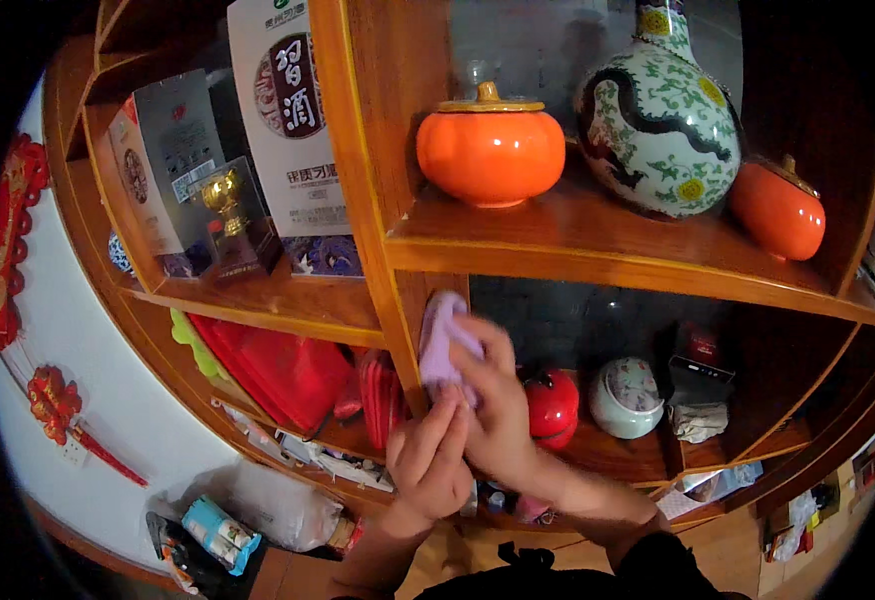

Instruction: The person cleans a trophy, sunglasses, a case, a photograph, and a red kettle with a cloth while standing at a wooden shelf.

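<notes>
A folded light-purple cloth (440, 349) lies against the inner side of the wooden upright (401, 330), just below the upper shelf. My right hand (494, 386) grips it from the right, with the fingers bent over its folds. Lower down, my left hand (430, 461) has its fingertips pinched together at the cloth's bottom end, close to my right wrist. The two hands partly cover the cloth's lower part. Behind my right hand, in the lower compartment, sits a shiny red jar (552, 409).
Above stand an orange lidded jar (491, 154), a tall patterned porcelain vase (659, 135) and a smaller orange jar (776, 208). To the left are liquor boxes (295, 172) and a gold ornament (225, 201) in a clear case. A pale porcelain jar (625, 409) is lower right; red bags (280, 367) are lower left.
</notes>
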Available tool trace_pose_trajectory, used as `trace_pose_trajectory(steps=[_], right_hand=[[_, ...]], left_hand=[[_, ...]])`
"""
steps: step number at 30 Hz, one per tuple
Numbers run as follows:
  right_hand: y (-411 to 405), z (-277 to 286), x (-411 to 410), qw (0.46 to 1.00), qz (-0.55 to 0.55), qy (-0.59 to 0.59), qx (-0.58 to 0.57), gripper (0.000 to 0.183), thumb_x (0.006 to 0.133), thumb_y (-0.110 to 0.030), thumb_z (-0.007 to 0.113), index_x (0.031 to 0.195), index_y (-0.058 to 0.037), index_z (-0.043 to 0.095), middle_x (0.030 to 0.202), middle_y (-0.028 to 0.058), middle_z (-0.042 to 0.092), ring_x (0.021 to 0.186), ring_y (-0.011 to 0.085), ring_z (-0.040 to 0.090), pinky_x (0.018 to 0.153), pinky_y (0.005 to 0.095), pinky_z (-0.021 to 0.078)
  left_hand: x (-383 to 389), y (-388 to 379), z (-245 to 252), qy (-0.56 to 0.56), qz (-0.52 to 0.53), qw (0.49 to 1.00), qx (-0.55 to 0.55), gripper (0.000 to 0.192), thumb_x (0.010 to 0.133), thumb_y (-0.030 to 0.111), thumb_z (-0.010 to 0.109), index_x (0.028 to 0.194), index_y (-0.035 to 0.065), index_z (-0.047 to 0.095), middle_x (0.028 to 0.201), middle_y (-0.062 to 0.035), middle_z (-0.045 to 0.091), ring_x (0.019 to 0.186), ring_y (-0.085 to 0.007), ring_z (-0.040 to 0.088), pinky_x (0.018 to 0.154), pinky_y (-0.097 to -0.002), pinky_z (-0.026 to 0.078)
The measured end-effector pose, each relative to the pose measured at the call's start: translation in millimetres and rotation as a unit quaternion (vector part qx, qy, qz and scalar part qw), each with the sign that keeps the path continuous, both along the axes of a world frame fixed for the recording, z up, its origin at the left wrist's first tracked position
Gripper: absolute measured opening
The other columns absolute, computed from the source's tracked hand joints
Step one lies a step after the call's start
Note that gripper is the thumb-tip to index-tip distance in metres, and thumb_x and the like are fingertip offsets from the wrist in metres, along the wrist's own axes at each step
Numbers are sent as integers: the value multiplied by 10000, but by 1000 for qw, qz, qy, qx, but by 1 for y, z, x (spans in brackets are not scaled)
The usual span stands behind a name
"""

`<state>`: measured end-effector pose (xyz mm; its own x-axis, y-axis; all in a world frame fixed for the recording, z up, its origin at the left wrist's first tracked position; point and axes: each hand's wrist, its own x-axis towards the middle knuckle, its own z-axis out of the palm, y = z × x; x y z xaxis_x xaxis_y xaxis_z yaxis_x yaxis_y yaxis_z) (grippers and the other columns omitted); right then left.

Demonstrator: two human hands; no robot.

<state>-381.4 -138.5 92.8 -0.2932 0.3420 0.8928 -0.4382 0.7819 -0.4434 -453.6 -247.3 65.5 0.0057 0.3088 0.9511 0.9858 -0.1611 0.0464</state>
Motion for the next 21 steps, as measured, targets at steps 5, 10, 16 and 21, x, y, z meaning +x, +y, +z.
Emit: trace_pose_trajectory(steps=[5, 10, 16, 21], right_hand=[[32, 20, -20, 996, -87, 23, -25, 312, 933, 3, 614, 1236, 13, 687, 1308, 263, 606, 1274, 379, 593, 1060, 427, 467], [87, 56, -39, 880, -386, -175, 212, 107, 949, -52, 636, 908, 30, 691, 792, 176, 704, 774, 328, 701, 716, 483, 515], [6, 2, -21, 989, -129, 27, -66, 289, 952, 23, 598, 1236, 32, 652, 1302, 245, 618, 1244, 393, 586, 1061, 402, 460], [34, -12, -27, 990, -122, -2, -74, 372, 946, 46, 593, 1317, 39, 621, 1366, 259, 575, 1288, 397, 564, 1105, 403, 432]], left_hand=[[-16, 16, -11, 25, -71, 997, 33, 428, 857, -22, 517, 1233, -61, 717, 1338, -227, 671, 1043, -351, 683, 849, -411, 514], [-21, 26, -5, 39, -102, 989, 100, 356, 816, -56, 571, 1114, -56, 767, 1217, -246, 707, 779, -287, 702, 658, -355, 556], [-30, 22, -14, 29, -165, 979, 112, 326, 841, -31, 561, 1093, -37, 769, 1163, -229, 725, 816, -300, 720, 674, -364, 572], [-35, 24, -28, 56, -156, 981, 100, 326, 960, 75, 530, 1238, -23, 668, 1239, -194, 685, 986, -311, 646, 871, -398, 512]])
